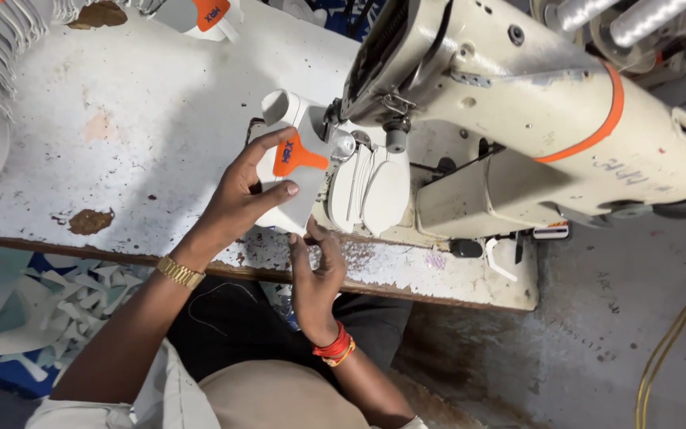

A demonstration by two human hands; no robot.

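Grey fabric piece: flat grey synthetic shoe panel with an orange T-shaped patch (295, 171), smooth-surfaced, with a rounded tab at its upper end. It lies on the machine bed at the needle area, over the table's near edge.
Patch: matte orange with small dark markings; these are not described further.
Left hand (236, 199): fingers spread and curved over the panel's left side, thumb and forefinger pinching it at the patch. A gold-coloured metal watch band (180, 272) sits on the wrist.
Right hand (315, 278): fingers straight, tips pressed on the panel's lower edge; loosely open, nothing enclosed. Red and orange thread bangles (335, 348) circle the wrist.
Presser area: small metal foot and clear round guard (343, 144) just beside the patch; the needle itself is too small to make out.
White pieces: two rounded white stacked panels (375, 191) lying to the right of the grey panel, touching the machine bed.
Machine: cream-painted metal industrial sewing machine with an orange band (533, 103), scuffed and marked; its right end is cut off by the frame.
Table: white painted wooden worktable (121, 119), chipped, with brown patches where paint is gone.
Upper left: a second grey-and-orange piece (200, 14), partly cut off.
Lower left: pale offcuts on a blue surface (49, 302), blurred.
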